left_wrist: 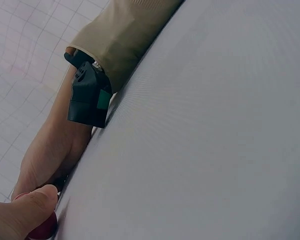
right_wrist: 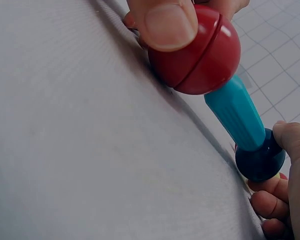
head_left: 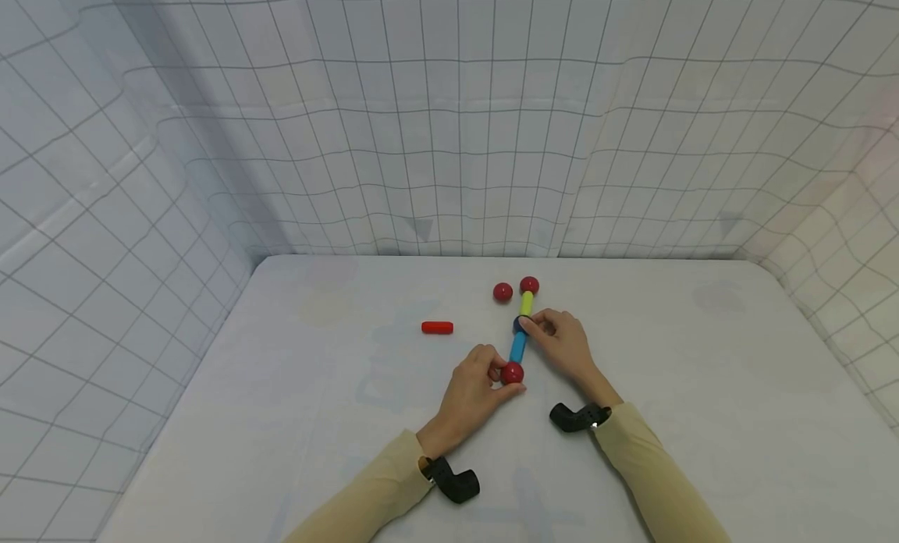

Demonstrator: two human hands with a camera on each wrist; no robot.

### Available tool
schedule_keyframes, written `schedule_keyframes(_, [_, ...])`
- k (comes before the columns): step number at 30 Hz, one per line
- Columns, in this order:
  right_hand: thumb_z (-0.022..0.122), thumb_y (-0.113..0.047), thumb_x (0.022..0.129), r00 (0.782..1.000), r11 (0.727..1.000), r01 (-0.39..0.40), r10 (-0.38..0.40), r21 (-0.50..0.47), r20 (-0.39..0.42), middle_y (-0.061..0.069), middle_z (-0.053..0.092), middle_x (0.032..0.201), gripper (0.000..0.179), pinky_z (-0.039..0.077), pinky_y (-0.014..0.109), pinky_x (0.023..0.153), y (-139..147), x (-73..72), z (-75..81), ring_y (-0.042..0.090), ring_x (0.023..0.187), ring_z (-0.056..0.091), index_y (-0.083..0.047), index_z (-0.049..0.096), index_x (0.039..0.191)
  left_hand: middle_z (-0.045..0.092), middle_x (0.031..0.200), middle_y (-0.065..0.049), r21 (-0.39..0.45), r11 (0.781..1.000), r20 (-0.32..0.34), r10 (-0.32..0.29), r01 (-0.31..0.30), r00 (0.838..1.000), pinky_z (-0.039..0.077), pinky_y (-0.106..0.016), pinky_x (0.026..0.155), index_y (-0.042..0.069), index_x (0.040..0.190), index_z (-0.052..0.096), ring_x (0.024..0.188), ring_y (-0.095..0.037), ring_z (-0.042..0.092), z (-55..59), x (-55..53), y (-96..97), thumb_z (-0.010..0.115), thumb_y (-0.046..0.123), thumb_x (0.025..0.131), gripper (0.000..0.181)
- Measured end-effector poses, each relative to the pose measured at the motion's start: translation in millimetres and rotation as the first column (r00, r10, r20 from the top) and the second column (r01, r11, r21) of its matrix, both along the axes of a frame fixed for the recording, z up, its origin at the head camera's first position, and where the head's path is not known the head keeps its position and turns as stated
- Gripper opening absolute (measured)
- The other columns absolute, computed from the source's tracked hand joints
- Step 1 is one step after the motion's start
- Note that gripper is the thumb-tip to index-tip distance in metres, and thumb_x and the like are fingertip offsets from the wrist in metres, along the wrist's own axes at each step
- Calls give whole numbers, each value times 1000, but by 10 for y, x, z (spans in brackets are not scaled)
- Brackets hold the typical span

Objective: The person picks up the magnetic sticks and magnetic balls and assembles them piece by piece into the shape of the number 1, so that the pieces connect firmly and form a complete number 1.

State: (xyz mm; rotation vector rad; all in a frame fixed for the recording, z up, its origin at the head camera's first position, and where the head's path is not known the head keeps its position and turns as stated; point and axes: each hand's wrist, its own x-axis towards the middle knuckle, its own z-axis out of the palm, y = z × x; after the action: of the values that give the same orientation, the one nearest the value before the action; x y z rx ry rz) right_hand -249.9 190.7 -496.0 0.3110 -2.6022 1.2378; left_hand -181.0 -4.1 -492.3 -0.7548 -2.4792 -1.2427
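A chain of toy pieces lies on the table: a red ball (head_left: 513, 373), a blue rod (head_left: 517, 347), a dark blue ball (right_wrist: 260, 156), a yellow-green rod (head_left: 527, 303) and another red ball (head_left: 530, 285) at the far end. My left hand (head_left: 474, 391) grips the near red ball between thumb and fingers; its thumb lies across that ball in the right wrist view. With thumb and fingers my right hand (head_left: 560, 343) pinches the dark blue ball in the middle. The blue rod runs straight between the two held balls.
A loose red ball (head_left: 502, 292) sits just left of the chain's far end. Farther left lies a red rod (head_left: 438, 328). A white grid-patterned curtain (head_left: 449, 137) hangs behind the white table (head_left: 316, 418) and along its sides.
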Motion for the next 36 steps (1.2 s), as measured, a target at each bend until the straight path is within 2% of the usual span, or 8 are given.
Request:
schedule_keyframes(8, [66,-32,89,1000,1000,1,-1,4,-7,0,55,67,28,32,33,62,-2,-9,-1,20,70,45,-4,70,89,52,83,-2,-7,1000,-24,0,0,1000,43,-17,60,9,91,52,71,-10,52,10,1,2,83,24,74,38])
schedule_keyframes(22, [67,-35,89,1000,1000,15,-15,8,2,0,54,67,30,33,33,61,-7,-11,-11,19,71,45,-5,69,89,49,84,-3,-77,997,-86,16,-22,996,41,-16,59,9,93,52,70,-8,49,17,20,43,82,25,75,38])
schedule_keyframes(28, [66,-36,89,1000,1000,19,-19,12,9,0,53,67,31,33,33,61,-8,-10,-11,20,71,45,-5,69,89,48,84,-1,-107,993,-80,33,-41,996,40,-15,59,10,92,52,70,-7,47,27,27,68,82,24,75,38])
schedule_keyframes(36, [65,-37,90,1000,1000,20,-20,5,8,1,52,66,32,32,33,61,-7,-6,3,20,69,44,-5,69,89,47,86,-1,-114,993,-71,29,-37,997,40,-15,60,10,94,51,71,-8,49,25,33,87,82,22,76,38])
